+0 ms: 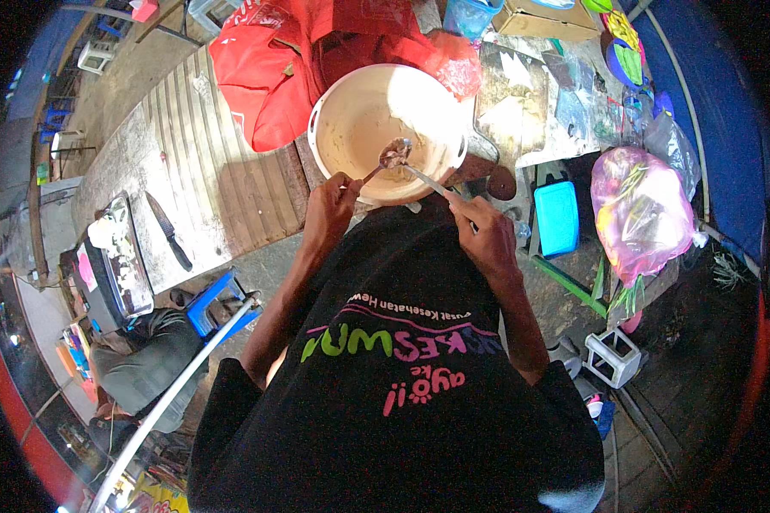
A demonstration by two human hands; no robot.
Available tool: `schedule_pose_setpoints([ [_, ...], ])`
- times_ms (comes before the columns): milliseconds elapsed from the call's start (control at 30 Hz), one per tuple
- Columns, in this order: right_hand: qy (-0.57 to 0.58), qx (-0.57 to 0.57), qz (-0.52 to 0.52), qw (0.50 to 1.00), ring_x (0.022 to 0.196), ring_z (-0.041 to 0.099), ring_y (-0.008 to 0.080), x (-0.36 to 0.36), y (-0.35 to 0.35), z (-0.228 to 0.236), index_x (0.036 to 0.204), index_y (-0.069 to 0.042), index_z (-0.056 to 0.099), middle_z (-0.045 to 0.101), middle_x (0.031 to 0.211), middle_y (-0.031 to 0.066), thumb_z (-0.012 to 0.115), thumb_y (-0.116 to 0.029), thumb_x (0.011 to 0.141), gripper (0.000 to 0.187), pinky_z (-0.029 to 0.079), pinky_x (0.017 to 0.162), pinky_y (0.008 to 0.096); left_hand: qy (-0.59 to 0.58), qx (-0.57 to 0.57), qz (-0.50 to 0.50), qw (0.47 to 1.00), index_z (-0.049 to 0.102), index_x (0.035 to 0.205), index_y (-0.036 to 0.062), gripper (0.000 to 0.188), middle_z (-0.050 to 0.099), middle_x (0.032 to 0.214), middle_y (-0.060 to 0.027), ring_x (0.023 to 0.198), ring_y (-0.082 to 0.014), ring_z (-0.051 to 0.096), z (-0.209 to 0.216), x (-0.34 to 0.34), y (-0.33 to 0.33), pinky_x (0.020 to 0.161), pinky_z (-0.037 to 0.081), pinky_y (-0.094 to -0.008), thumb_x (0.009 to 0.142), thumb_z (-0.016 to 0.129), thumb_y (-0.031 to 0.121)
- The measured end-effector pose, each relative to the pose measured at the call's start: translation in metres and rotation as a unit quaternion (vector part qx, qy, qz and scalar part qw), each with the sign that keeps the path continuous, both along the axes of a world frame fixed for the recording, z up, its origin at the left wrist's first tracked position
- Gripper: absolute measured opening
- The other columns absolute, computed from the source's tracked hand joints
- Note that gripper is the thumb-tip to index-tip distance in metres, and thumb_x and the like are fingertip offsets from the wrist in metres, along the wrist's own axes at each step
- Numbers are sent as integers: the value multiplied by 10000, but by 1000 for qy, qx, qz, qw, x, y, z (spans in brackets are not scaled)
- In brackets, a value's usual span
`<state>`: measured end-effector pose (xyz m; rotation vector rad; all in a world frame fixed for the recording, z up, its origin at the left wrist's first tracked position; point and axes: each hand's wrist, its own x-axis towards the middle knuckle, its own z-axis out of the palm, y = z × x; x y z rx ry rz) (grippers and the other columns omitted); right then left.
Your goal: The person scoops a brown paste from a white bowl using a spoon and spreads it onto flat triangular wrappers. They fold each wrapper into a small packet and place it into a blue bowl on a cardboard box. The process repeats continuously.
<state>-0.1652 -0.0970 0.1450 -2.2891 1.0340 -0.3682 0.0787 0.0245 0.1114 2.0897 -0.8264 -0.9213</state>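
Observation:
A large cream-white basin (334, 128) with side handles stands at the table's edge in front of me. Pale brown residue streaks its inside wall. My left hand (334, 205) is closed round the handle of a metal spoon (395, 152), whose bowl carries a lump of brownish mash over the basin. From the other side my right hand (486, 232) grips a slim, pale, flat utensil (426, 179), perhaps a table knife. Its tip meets the mash at the spoon. Glare whitens the basin's far right side.
Red bags (269, 77) lie behind the basin. On the left are a dark-handled knife (169, 231) and a tray (130, 256) with white food, near a seated person (150, 368). A pink plastic bag (642, 214) and blue container lid (556, 218) are at right.

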Motion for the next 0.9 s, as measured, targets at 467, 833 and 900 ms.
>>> schedule_pose_setpoints([
  [467, -73, -15, 19, 997, 630, 607, 273, -1, -8, -4, 1175, -102, 696, 586, 724, 142, 643, -85, 896, 285, 467, 575, 390, -17, 29, -19, 999, 656, 900, -26, 331, 662, 724, -233, 646, -324, 662, 1, 7, 0, 597, 469, -423, 935, 602, 299],
  [833, -174, 250, -87, 948, 521, 517, 107, 12, -6, -15, 1263, -59, 626, 551, 677, 23, 551, -205, 993, 316, 412, 458, 277, 20, 4, -34, 999, 628, 842, -15, 319, 526, 600, -28, 554, -116, 453, 6, 4, 1, 495, 351, -298, 955, 610, 283],
  [900, -183, 486, -113, 847, 487, 478, 53, 9, -5, -10, 1317, -53, 577, 531, 680, -5, 504, -255, 1023, 364, 359, 397, 218, 29, 4, -37, 999, 629, 843, -15, 324, 525, 599, -29, 558, -118, 457, 10, 2, 1, 498, 352, -298, 954, 611, 289],
])
